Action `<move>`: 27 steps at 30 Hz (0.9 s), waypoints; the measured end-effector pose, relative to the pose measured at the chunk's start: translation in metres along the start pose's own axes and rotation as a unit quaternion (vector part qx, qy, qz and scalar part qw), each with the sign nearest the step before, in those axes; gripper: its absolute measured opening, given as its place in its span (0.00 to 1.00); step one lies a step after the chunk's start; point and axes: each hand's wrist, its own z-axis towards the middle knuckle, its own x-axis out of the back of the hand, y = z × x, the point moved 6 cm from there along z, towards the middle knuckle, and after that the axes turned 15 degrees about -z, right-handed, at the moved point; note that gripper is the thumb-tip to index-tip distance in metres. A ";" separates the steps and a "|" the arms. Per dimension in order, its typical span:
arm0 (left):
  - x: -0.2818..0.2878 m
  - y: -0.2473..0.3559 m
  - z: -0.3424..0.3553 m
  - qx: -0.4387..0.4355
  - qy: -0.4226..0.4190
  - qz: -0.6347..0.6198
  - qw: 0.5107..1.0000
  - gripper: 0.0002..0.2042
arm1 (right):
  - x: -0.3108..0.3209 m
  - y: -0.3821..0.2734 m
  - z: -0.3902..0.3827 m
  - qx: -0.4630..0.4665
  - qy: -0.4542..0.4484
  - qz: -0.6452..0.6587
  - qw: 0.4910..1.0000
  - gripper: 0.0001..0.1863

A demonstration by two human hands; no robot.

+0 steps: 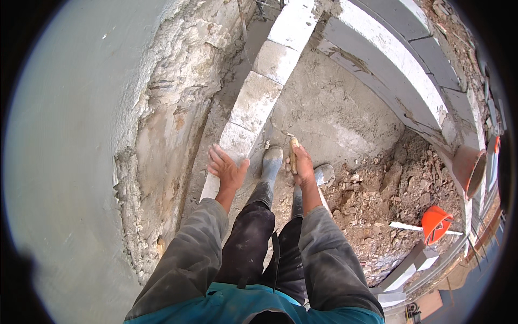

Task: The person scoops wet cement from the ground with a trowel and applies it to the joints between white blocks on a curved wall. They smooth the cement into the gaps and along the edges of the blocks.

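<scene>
My left hand [227, 168] lies with fingers spread on the top of a row of white and grey blocks [249, 102], touching the block [237, 141] nearest me. My right hand [304, 166] is closed around the wooden handle of a trowel [294, 144], held over the ground between my boots and the block row. A thin bent metal shank runs up and left from the handle. The trowel's blade is hard to make out against the grey ground.
A broken concrete edge [178, 108] and a smooth grey surface [70, 135] lie left. Block walls [388, 75] curve along the right. Rubble [388, 189] covers the ground right of my boots [271, 162]. An orange bucket [436, 224] and loose blocks [402, 275] stand beyond.
</scene>
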 end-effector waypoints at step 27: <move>0.010 0.012 -0.008 0.027 -0.039 -0.026 0.999 0.59 | -0.041 -0.135 -0.077 0.245 0.113 -0.627 0.730 0.23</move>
